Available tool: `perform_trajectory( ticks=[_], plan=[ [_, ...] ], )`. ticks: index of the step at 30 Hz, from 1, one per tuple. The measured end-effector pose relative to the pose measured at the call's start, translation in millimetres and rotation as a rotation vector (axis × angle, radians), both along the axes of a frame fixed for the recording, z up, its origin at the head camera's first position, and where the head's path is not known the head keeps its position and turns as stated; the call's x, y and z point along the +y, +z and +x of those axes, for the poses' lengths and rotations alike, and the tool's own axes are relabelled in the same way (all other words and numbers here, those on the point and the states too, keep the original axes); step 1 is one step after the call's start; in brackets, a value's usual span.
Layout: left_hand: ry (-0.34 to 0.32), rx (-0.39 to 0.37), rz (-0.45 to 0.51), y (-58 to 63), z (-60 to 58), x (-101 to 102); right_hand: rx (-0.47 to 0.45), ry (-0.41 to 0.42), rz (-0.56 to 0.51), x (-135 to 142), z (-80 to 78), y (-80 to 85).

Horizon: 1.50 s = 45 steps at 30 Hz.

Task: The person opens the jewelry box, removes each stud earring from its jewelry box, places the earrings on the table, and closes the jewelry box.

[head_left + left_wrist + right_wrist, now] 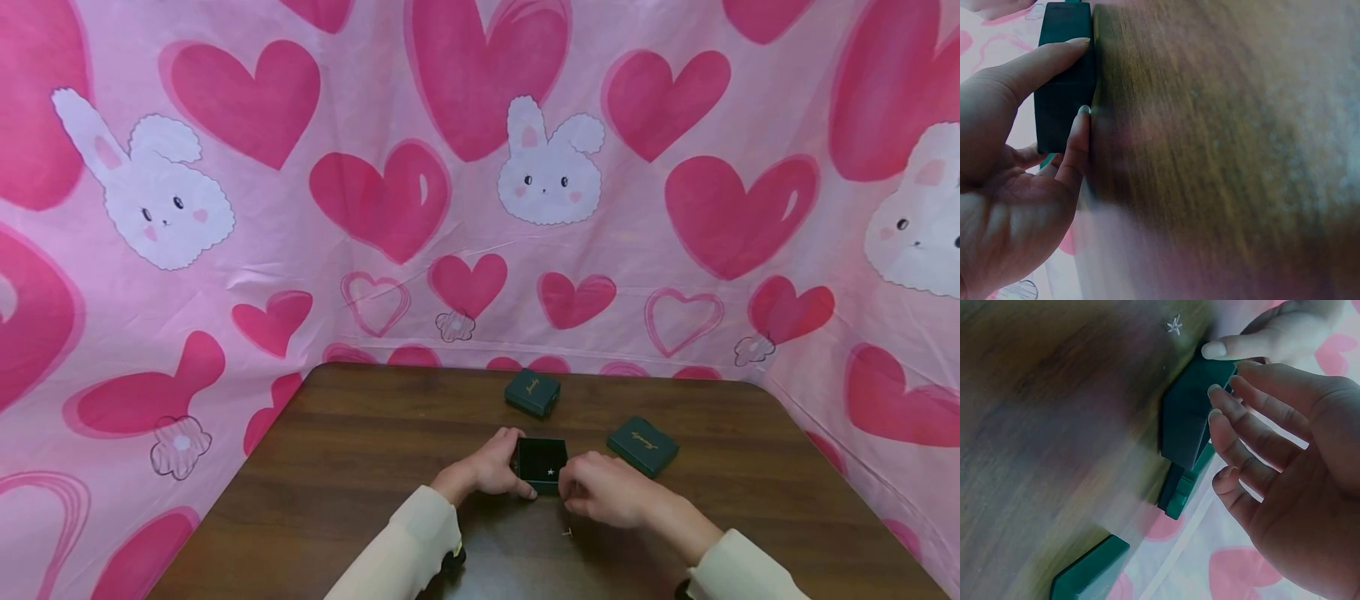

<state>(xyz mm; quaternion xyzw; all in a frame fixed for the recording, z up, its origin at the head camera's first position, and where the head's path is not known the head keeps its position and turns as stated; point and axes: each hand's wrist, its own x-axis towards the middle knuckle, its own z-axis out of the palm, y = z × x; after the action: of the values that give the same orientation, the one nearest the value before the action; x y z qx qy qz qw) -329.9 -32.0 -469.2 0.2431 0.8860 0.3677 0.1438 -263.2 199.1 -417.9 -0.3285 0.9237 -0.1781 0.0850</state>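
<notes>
A small dark green jewelry box (542, 487) stands uncovered on the table, its black inside facing up. One tiny silver star-shaped piece (551, 472) shows against the black. My left hand (497, 465) grips the box from the left, thumb along the near wall (1063, 119) and fingers round the side. My right hand (606, 490) is at the box's right rim with bent fingers, the fingertips at the opening (1272, 431). Whether they pinch anything is hidden. A second small silver star piece (1174, 325) lies on the table in front of the box.
A green box (532, 392) with gold lettering sits behind the open one. Another green lettered piece (642, 446), box or lid, lies to the right, beyond my right hand. The brown wooden table (360, 450) meets a pink heart-patterned cloth at its back and sides.
</notes>
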Motion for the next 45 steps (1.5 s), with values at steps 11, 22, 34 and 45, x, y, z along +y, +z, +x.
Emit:
perform_trajectory(
  ticks=[11,22,34,45],
  plan=[
    [-0.005,-0.013,-0.004,-2.1,-4.6,1.9,-0.008,-0.008,0.000,1.5,-9.8,2.8],
    [-0.011,0.002,-0.010,-3.1,-4.3,1.7,0.001,-0.033,-0.015,1.7,-17.8,0.3],
    [-0.010,-0.003,-0.010,-4.3,-5.8,2.2,-0.009,-0.067,-0.033,1.5,-27.4,-3.1],
    [-0.004,-0.004,-0.010,-3.5,-4.9,1.2,0.002,-0.080,-0.034,-0.2,-34.4,-2.7]
  ],
)
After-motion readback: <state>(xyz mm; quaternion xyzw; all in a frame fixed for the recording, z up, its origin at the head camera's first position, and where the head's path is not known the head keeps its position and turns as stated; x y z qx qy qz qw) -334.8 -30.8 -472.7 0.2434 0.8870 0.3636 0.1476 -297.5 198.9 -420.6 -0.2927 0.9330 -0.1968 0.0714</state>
